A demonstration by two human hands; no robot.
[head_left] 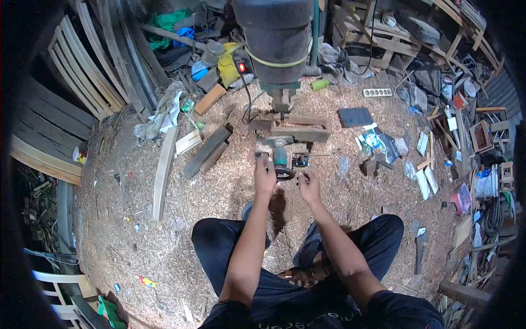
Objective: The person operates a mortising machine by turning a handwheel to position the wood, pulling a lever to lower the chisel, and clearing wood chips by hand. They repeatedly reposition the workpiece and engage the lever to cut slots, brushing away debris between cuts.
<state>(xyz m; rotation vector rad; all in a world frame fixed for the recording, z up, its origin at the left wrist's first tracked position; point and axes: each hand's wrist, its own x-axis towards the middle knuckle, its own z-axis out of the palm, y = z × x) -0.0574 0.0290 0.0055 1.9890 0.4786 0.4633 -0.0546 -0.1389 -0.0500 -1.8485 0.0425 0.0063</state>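
A large dark motor housing (pixel 276 38) stands upright in front of me, with a spindle and bit (pixel 281 104) below it. Under the bit lies a wooden block (pixel 301 129) with wood chips on it, by a green machine vise (pixel 280 156) with a black handwheel (pixel 284 174). My left hand (pixel 265 176) is closed at the left side of the vise, beside the handwheel; what its fingers grip is hidden. To the right of the wheel, my right hand (pixel 309 187) has curled fingers at a small dark part, too small to name.
Wood shavings cover the ground. Left of the machine lie dark timber pieces (pixel 208 151) and a long pale board (pixel 165 172). A power strip (pixel 377 92) and a dark flat block (pixel 354 117) lie to the right. A hatchet-like tool (pixel 419 249) rests at the lower right.
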